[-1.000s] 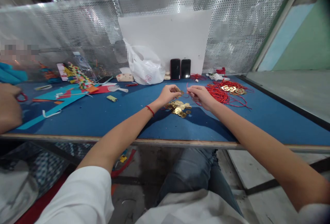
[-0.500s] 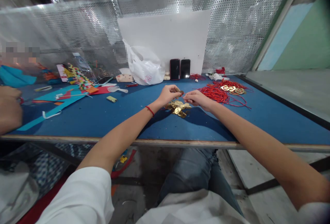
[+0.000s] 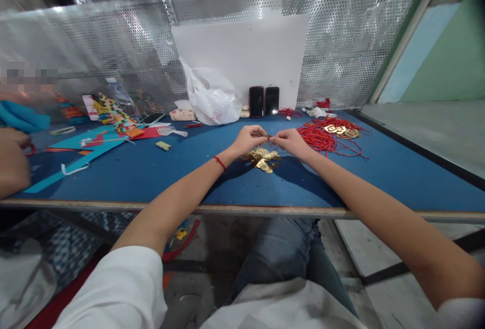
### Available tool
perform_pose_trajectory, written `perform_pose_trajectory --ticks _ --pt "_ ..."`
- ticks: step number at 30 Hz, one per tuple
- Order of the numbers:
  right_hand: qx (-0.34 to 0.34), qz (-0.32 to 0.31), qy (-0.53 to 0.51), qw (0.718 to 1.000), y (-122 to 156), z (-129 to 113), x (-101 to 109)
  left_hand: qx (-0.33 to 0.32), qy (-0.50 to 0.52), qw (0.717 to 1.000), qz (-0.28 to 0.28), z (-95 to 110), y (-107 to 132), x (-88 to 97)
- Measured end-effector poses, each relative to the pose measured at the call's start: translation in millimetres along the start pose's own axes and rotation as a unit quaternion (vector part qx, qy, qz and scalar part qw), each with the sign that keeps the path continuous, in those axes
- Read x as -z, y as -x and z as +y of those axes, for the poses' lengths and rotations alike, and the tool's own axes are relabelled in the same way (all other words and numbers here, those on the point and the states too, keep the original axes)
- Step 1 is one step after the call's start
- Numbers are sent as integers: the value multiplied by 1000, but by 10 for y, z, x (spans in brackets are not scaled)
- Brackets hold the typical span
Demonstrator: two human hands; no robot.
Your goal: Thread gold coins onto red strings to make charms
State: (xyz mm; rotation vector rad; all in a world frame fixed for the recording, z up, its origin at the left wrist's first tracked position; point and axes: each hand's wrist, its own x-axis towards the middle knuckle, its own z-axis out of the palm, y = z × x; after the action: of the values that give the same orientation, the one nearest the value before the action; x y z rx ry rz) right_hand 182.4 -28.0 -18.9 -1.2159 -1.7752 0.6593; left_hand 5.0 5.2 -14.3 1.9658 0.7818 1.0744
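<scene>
Perforated metal screens (image 3: 352, 51) rise behind a blue-topped work table (image 3: 386, 182), with a white board (image 3: 238, 51) standing against them. At the foot of the board, a white plastic bag (image 3: 212, 99) slumps upright, its contents hidden, just beside two upright phones (image 3: 264, 101).

Mid-table, the left hand (image 3: 248, 139), a red thread bracelet (image 3: 220, 162) on its wrist, and the right hand (image 3: 290, 143) hover close together. Fingers (image 3: 261, 132) on both hands are closed in tight pinches, their tips almost meeting; whatever they grip is too small to make out. Directly beneath them lies a loose pile of gold coins (image 3: 261, 160), and a tangle of red cord (image 3: 322, 139) with more gold discs (image 3: 341, 130) sits to the right, near the right hand.

Open blue tabletop separates the pile from the wooden front edge (image 3: 189, 209). Farther left lie a teal card (image 3: 76, 159), a small packet (image 3: 163, 145) and a strip of colourful beads (image 3: 115, 112). At the far left, a co-worker's hand (image 3: 13, 162) rests at the table's edge, well apart from the person's hands.
</scene>
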Motion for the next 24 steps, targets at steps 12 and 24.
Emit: perform_pose_trajectory --ticks 12,24 --pt "99 69 105 987 -51 123 33 -18 22 998 -48 29 40 2" --pt "169 26 87 981 -69 119 41 -35 4 998 -59 13 42 6"
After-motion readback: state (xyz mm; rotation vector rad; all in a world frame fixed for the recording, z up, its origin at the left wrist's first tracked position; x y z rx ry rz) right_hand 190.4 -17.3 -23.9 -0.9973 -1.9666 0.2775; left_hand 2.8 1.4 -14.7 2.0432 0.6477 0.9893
